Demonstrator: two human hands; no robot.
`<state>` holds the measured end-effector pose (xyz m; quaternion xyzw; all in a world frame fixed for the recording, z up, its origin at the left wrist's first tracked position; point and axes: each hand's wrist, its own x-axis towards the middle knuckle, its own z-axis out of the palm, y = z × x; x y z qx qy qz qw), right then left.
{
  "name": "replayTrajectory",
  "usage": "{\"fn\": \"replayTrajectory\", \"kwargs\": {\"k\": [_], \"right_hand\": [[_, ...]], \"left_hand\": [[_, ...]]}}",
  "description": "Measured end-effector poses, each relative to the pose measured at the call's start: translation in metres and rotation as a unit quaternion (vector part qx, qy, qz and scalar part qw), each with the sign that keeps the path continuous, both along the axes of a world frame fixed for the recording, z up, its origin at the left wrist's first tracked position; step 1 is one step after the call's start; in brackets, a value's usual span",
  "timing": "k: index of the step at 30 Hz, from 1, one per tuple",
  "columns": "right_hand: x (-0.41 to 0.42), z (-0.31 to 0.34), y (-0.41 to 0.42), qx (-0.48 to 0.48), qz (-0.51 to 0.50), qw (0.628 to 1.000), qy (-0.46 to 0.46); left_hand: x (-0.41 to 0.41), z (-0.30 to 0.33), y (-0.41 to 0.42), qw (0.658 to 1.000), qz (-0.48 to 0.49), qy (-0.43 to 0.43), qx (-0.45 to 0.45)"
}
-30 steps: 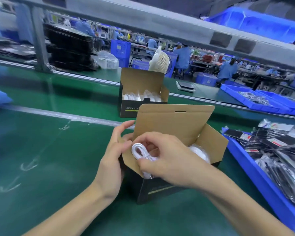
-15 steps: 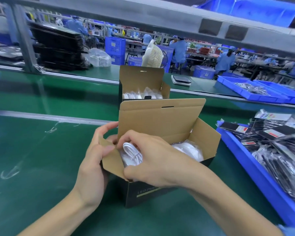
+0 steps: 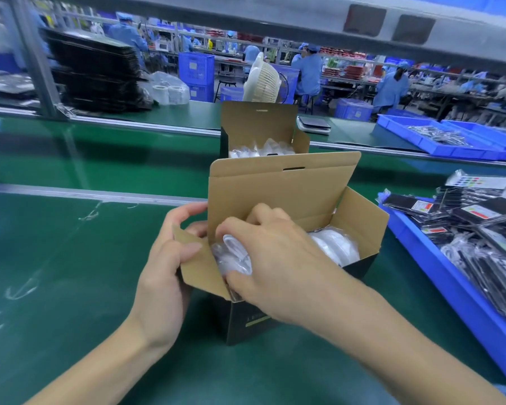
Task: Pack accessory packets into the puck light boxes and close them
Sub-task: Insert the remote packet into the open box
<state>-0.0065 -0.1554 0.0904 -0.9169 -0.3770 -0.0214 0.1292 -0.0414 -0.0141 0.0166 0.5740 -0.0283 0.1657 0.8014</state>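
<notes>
On the green counter (image 3: 70, 273), toward its near right side just beside the blue tray (image 3: 450, 287), the open puck light box (image 3: 289, 194) stood with its tall back lid upright and its side flaps splayed. A second earlier the coiled white cable packet (image 3: 234, 255) had been held above the left end of the box, plainly visible in the fingers; now it had sunk between the left flap and the box wall, and the right hand (image 3: 278, 267) had followed it down, covering most of it. That grip was curled round the packet, thumb below and fingers over the top, pressing it in. The left hand (image 3: 164, 267) had stayed at the left flap, pinching the cardboard between thumb and fingers to hold it out of the way (and, I would judge, to steady the box).

This suggests the insertion was nearly done for this box; the closing was not yet begun, since lid and flaps were all open.

The box itself was black outside with a pale green stripe and lettering too blurred to read, plain brown cardboard inside. Bagged white puck lights (image 3: 336, 247) filled its right end. A second box (image 3: 260, 127), also open and showing white bagged contents, stood behind it nearer the counter's far edge. The blue tray held more black and clear packets.
</notes>
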Motion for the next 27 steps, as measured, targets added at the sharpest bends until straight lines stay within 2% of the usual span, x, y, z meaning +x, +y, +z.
{"fn": "replayTrajectory", "kwargs": {"k": [2,4,10,13,17,21,24,26,27], "right_hand": [[0.000,0.008,-0.007,-0.022,-0.011,0.999,-0.023],[0.002,0.017,-0.016,-0.007,-0.015,1.000,0.005],[-0.001,0.019,-0.013,0.134,-0.003,0.991,-0.004],[-0.002,0.011,-0.003,0.167,-0.012,0.986,0.006],[0.003,0.000,0.004,0.130,-0.045,0.990,-0.003],[0.004,0.002,0.003,0.065,-0.057,0.993,-0.083],[0.000,0.007,0.000,0.050,-0.058,0.991,-0.105],[0.000,0.020,-0.008,0.112,-0.059,0.984,-0.122],[0.001,0.027,-0.012,0.179,-0.047,0.974,-0.133]], "left_hand": [[0.000,0.000,0.000,1.000,0.003,0.005,0.003],[0.000,0.001,-0.001,1.000,0.010,0.006,0.010],[-0.001,0.003,-0.003,0.999,0.026,0.012,0.017],[-0.002,0.005,-0.003,1.000,0.023,0.016,0.013],[-0.002,0.005,-0.004,1.000,0.007,0.019,0.012],[-0.002,0.006,-0.006,1.000,0.000,0.017,0.026],[-0.003,0.005,-0.009,0.999,-0.001,0.014,0.029],[-0.004,0.006,-0.009,1.000,0.000,0.010,0.030],[-0.004,0.006,-0.009,1.000,0.002,0.010,0.029]]}}
